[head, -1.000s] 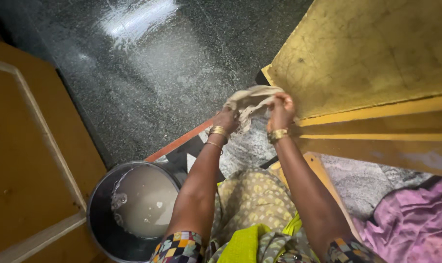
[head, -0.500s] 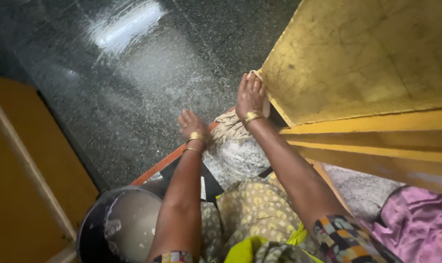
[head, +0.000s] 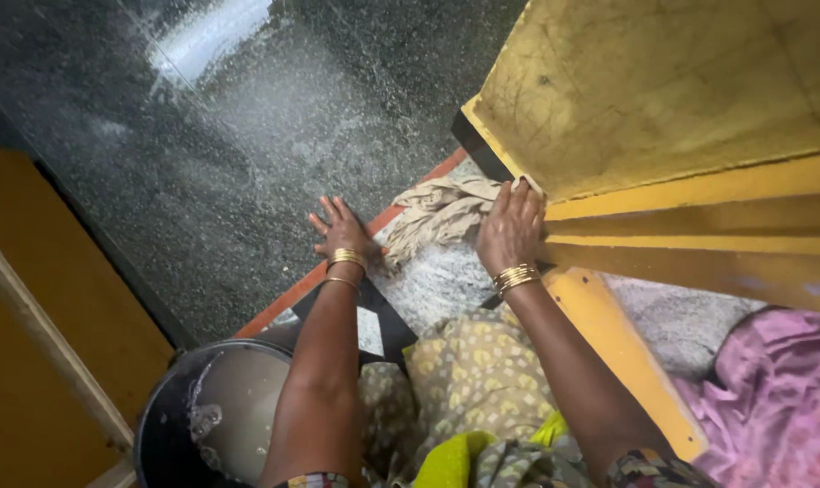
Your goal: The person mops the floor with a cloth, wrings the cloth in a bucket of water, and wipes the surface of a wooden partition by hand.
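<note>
Fingers of the left hand (head: 340, 228) are spread wide and laid flat, palm down, on the dark speckled polished stone floor (head: 247, 136), just at the orange painted border strip (head: 338, 267) that runs diagonally across it; nothing is held in this hand, and its grip is released. The left forearm is stretched straight forward from the body, with gold bangles (head: 345, 259) worn at the wrist. The right hand (head: 511, 228) is pressed, fingers together and pointing forward, onto one end of a crumpled beige wet cloth (head: 442, 210), which is pinned against the lower corner of the yellow painted wall (head: 663, 90); whether the fingers are curled around the cloth or only pressed on it cannot be told. A second set of gold bangles (head: 516, 276) is seen on the right wrist, and the right arm is angled forward and slightly inward. The cloth lies bunched between the two hands, trailing from the wall corner toward the orange strip, its left end just beside the left hand but not touched by it. Near the left elbow, at the lower edge of the view, a round dark bucket (head: 170, 425) filled with cloudy water is seen standing on the floor. A pink fabric (head: 772, 398) lies at the lower right, well apart from both hands.
</note>
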